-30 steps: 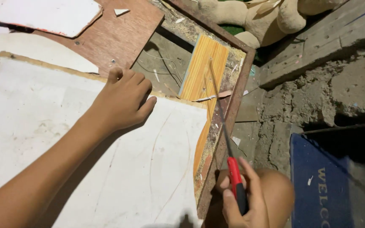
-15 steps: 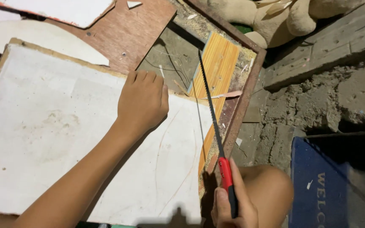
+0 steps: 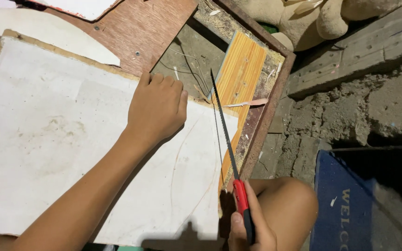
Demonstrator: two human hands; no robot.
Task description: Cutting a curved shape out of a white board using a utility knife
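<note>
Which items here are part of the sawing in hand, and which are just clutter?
In use:
- white board, pressed flat by the left hand
- hand saw with red handle, gripped by the right hand, blade at the board's right edge

Lying about:
- stuffed toy
- blue doormat
- orange striped panel
- brown plywood sheet
- white offcut

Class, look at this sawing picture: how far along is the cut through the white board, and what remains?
Done: a curved pencil line is marked on the large white-faced board, and the left hand presses it flat. In hand: the right hand grips the red-handled narrow saw, its blade lying along the board's right edge. Left: no cut shows along the curve itself, so most of the sawing seems to remain.
</note>
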